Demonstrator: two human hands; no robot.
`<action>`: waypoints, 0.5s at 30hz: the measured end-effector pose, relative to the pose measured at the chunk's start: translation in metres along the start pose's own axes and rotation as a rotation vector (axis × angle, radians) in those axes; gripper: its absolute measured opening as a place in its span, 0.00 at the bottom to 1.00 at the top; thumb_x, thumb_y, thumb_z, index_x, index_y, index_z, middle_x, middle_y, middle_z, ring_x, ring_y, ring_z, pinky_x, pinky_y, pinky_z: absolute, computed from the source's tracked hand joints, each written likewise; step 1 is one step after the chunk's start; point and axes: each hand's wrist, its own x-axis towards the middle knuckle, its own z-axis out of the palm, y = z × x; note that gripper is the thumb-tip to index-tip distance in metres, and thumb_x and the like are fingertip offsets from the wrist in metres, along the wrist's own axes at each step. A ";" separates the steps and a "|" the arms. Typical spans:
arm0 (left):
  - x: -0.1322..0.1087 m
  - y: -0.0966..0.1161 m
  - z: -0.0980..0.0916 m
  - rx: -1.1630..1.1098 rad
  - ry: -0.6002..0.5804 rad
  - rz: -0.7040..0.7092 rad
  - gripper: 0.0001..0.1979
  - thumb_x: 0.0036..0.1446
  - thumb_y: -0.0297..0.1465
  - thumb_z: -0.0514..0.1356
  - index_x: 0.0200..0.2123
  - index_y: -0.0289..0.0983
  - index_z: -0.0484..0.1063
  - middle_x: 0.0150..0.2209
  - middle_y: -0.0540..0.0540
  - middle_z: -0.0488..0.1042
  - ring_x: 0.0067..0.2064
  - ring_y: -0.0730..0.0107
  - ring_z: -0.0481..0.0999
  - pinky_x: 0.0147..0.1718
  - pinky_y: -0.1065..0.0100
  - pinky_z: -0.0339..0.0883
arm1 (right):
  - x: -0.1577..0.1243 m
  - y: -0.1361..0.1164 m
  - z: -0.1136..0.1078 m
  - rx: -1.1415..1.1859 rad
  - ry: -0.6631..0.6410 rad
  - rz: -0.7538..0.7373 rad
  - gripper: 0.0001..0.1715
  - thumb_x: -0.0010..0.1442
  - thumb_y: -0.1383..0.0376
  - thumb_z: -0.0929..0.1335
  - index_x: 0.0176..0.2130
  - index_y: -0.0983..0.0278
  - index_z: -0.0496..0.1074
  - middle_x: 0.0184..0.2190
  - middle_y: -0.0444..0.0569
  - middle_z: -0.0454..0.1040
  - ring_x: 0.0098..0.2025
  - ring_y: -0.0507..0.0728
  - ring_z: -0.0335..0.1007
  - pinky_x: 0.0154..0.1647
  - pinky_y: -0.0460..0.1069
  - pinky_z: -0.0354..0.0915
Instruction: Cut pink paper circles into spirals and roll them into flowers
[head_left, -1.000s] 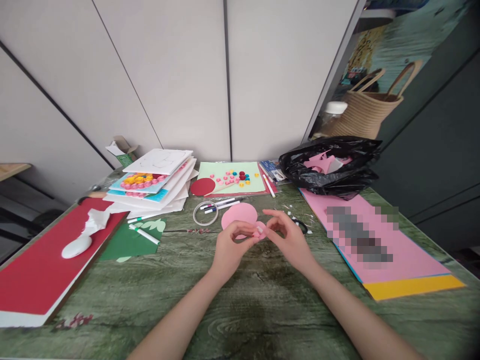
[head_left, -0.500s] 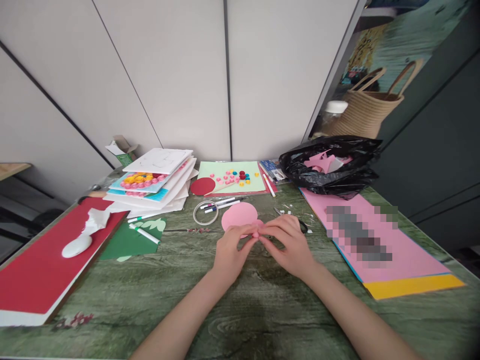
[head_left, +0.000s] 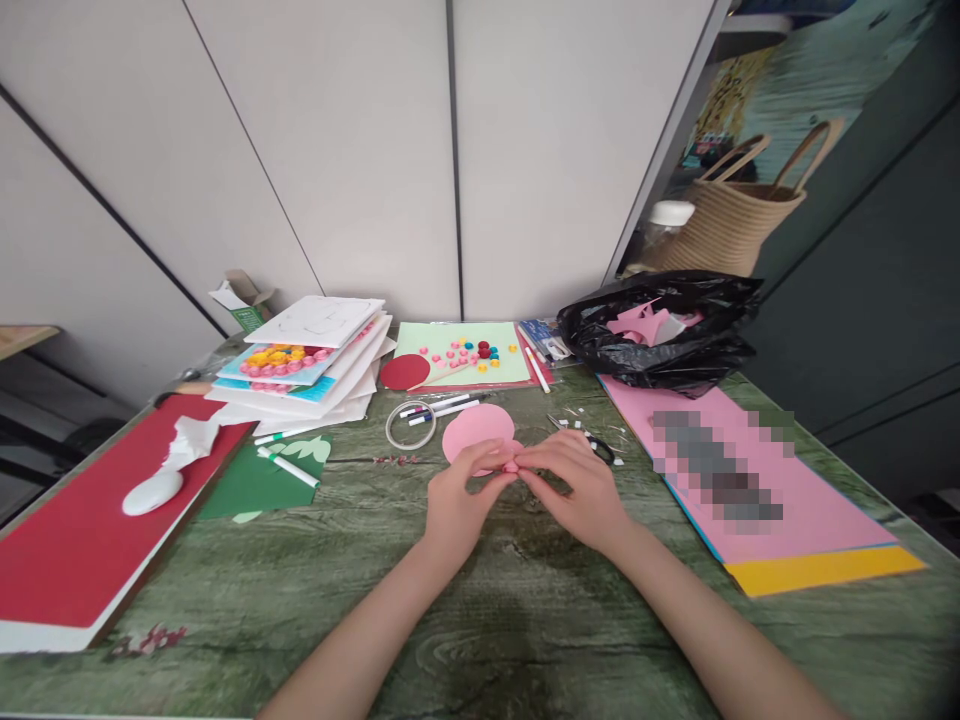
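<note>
Between the fingertips of both hands is a small pink rolled piece of paper [head_left: 511, 466], partly hidden by the fingers. My left hand [head_left: 456, 498] pinches its left side with thumb and forefinger. From the right, my right hand [head_left: 583, 492] pinches the same piece, its other fingers curled over. A flat pink paper circle [head_left: 478, 425] lies on the table just behind my left fingers. Scissors with a black handle [head_left: 602, 450] rest behind my right hand, their blades partly covered by it.
Markers [head_left: 448, 410] and a tape roll [head_left: 389, 432] lie ahead. Small coloured paper rolls sit on a pale green sheet [head_left: 442, 340]. Stacked cards [head_left: 319, 322], green paper [head_left: 255, 487] and red sheets [head_left: 82, 530] are left; a black bag [head_left: 652, 365] and pink sheets [head_left: 795, 535] are right.
My fingers have shifted slightly around the pink roll, and the right hand has moved a little left. More of the scissors' black handle shows now.
</note>
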 end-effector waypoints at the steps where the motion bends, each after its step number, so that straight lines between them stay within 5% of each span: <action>1: 0.000 0.000 0.000 0.005 -0.007 0.000 0.18 0.43 0.30 0.67 0.41 0.46 0.73 0.36 0.51 0.79 0.40 0.65 0.77 0.49 0.65 0.61 | 0.001 0.000 -0.001 0.000 -0.018 0.019 0.08 0.58 0.68 0.65 0.38 0.58 0.72 0.34 0.47 0.77 0.37 0.56 0.69 0.42 0.54 0.60; 15: 0.005 -0.005 -0.003 0.280 -0.153 0.109 0.24 0.48 0.31 0.64 0.50 0.45 0.67 0.38 0.52 0.79 0.42 0.67 0.78 0.48 0.66 0.66 | 0.007 0.001 -0.010 -0.019 -0.251 0.140 0.04 0.58 0.64 0.66 0.35 0.60 0.72 0.31 0.45 0.75 0.36 0.54 0.68 0.42 0.51 0.58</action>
